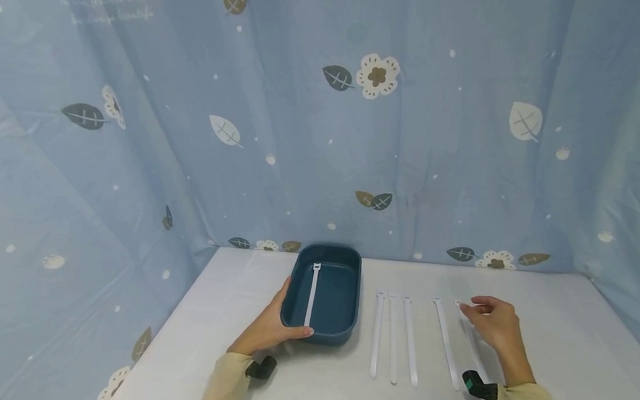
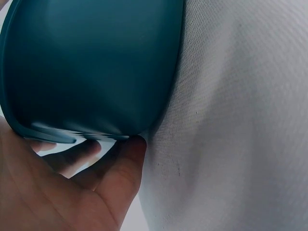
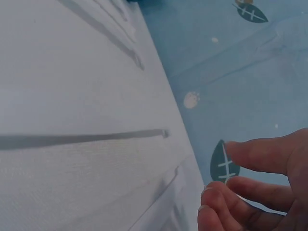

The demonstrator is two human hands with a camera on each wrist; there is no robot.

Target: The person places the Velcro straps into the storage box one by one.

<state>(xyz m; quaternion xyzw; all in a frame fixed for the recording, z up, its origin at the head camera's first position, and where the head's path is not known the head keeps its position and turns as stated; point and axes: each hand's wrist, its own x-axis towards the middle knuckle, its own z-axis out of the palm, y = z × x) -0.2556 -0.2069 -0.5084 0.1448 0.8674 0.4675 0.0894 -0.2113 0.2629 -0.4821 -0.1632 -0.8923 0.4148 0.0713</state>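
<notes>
A dark blue plastic box [image 1: 348,307] stands on the table with one white cable tie [image 1: 311,295] lying lengthwise in it. My left hand [image 1: 273,325] grips the box at its near left corner, thumb at the front rim and fingers along the left side. In the left wrist view, the fingers [image 2: 120,175] lie against the box wall [image 2: 91,67]. Over the head end of the rightmost cable tie [image 1: 472,341] hovers my right hand [image 1: 494,324], its fingers bent loosely. The right wrist view shows a gap between thumb and fingers, with nothing held there.
Between box and right hand lie three white cable ties [image 1: 392,338] side by side, plus another cable tie [image 1: 446,344] further right. All point heads away from me on the white table [image 1: 306,391]. A blue patterned curtain [image 1: 441,140] hangs behind the table and at both sides.
</notes>
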